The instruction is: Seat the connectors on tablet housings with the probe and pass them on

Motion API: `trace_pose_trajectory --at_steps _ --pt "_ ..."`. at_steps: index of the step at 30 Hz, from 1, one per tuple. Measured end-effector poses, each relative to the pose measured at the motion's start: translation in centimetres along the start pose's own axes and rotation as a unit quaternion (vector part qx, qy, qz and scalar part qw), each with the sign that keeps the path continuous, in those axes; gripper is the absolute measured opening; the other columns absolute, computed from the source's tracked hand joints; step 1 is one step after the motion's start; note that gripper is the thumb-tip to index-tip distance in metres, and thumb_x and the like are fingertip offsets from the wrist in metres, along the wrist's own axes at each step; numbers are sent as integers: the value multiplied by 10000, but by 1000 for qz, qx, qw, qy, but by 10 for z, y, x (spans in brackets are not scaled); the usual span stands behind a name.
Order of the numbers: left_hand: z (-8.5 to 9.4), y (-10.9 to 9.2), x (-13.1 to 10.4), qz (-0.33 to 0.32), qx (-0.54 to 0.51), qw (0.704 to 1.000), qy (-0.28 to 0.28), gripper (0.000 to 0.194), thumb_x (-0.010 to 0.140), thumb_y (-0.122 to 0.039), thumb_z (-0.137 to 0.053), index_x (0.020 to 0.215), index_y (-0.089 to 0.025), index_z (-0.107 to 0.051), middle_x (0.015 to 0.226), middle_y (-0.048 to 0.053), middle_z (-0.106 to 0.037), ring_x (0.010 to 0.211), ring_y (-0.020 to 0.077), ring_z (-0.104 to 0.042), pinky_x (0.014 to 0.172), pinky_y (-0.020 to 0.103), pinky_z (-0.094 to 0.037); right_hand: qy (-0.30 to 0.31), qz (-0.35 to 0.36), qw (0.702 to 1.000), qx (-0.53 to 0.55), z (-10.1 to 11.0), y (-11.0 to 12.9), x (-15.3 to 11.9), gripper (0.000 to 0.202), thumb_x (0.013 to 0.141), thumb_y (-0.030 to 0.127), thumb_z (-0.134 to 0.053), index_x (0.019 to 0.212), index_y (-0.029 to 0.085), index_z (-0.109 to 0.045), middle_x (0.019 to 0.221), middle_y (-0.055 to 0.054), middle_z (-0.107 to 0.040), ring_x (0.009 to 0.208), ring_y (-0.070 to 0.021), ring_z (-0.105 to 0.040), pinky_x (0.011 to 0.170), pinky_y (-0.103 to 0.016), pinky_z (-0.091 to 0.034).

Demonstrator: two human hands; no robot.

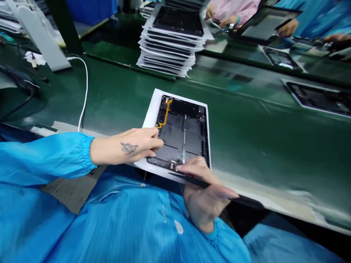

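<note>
An opened tablet housing (175, 133) lies on a white sheet (149, 109) at the near edge of the bench. Inside it an orange flex cable (167, 114) runs down the left side, and a small circuit board (173, 165) sits at the near edge. My left hand (134, 146) is closed, its curled fingers against the housing's left edge; whether they pinch a small part is hidden. In my right hand (204, 193) is a long thin black tool (196, 181), blurred, held slanting across the near edge. The right fingertips are beside the small circuit board.
Behind the housing stands a tall stack of tablet housings (171, 47) layered with white sheets. A white stand (41, 36) and a white cable (86, 84) are at left. Another tablet housing (323, 98) lies at right. Across the bench, co-workers' hands (230, 21) handle parts.
</note>
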State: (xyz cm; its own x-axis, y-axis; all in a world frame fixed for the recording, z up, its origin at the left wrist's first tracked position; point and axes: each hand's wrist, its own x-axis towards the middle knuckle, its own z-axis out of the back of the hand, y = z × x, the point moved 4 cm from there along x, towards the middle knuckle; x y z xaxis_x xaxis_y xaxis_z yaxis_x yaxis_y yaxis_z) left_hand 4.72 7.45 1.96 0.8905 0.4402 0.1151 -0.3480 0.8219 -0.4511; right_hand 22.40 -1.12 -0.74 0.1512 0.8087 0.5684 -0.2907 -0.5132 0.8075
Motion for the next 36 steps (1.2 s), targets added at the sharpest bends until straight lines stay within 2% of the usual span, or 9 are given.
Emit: trace_pose_trajectory --at_steps 4,7,10,12,14,17,20,27,36 --pt "3 -8 4 13 -13 999 43 139 1000 -133 -434 885 -200 -474 925 26 -521 797 171 -505 698 279 -396 -25 -33 999 4 3 -7 1 638 1048 602 -285 817 229 -748 716 -53 -613 732 -207 -583 662 -377 -462" --pt "2 -15 -1 33 -46 998 -10 162 980 -104 -425 862 -212 -440 863 2 -530 739 158 -498 682 276 -390 -49 -49 997 45 6 -9 3 537 1053 563 -333 927 243 -745 857 -68 -663 906 -236 -644 763 -409 -518" --pt "-3 -17 -10 75 -118 988 -70 139 996 -158 -451 871 -219 -464 771 -33 -521 635 127 -472 603 252 -370 -57 -52 993 93 10 -8 4 529 1079 515 -249 1059 254 -708 706 -19 -585 748 -208 -643 715 -402 -538" --pt "-7 -16 -15 112 -165 974 -104 84 1009 -215 -476 929 -223 -497 774 -39 -541 629 115 -496 587 237 -381 -18 0 999 45 10 -2 6 442 1087 453 -299 1125 251 -690 686 0 -552 659 -178 -588 650 -357 -498" --pt "-11 -15 -17 144 -220 955 -138 15 993 -236 -518 985 -229 -508 812 -37 -573 668 109 -555 604 223 -421 67 70 992 -78 2 6 7 282 1070 326 -429 1155 233 -681 799 -26 -612 723 -172 -581 653 -336 -451" --pt "-18 -14 -17 168 -303 922 -170 69 948 -204 -550 987 -233 -501 838 -37 -587 730 110 -617 644 212 -479 183 129 943 -247 -18 10 7 170 1014 167 -527 1096 198 -672 929 -61 -669 828 -191 -556 704 -353 -392" --pt "-24 -12 -19 185 -336 905 -182 101 925 -163 -560 971 -234 -504 799 -50 -573 711 103 -613 643 206 -493 202 163 920 -294 -32 9 7 144 985 111 -530 963 179 -655 907 -60 -680 812 -201 -491 697 -368 -328" --pt "-15 -16 -37 177 -194 920 -290 70 982 -240 -622 1044 -238 -655 895 -13 -692 791 121 -666 705 229 -539 200 121 933 -272 -38 3 9 173 943 59 -537 868 189 -625 828 -32 -661 795 -192 -462 700 -365 -310" --pt "-11 -27 -31 126 -117 943 -285 95 985 -170 -609 1005 -225 -683 891 16 -723 799 146 -680 724 267 -559 196 120 932 -279 -38 4 10 194 951 73 -522 842 193 -627 797 -34 -659 777 -195 -455 697 -371 -307"
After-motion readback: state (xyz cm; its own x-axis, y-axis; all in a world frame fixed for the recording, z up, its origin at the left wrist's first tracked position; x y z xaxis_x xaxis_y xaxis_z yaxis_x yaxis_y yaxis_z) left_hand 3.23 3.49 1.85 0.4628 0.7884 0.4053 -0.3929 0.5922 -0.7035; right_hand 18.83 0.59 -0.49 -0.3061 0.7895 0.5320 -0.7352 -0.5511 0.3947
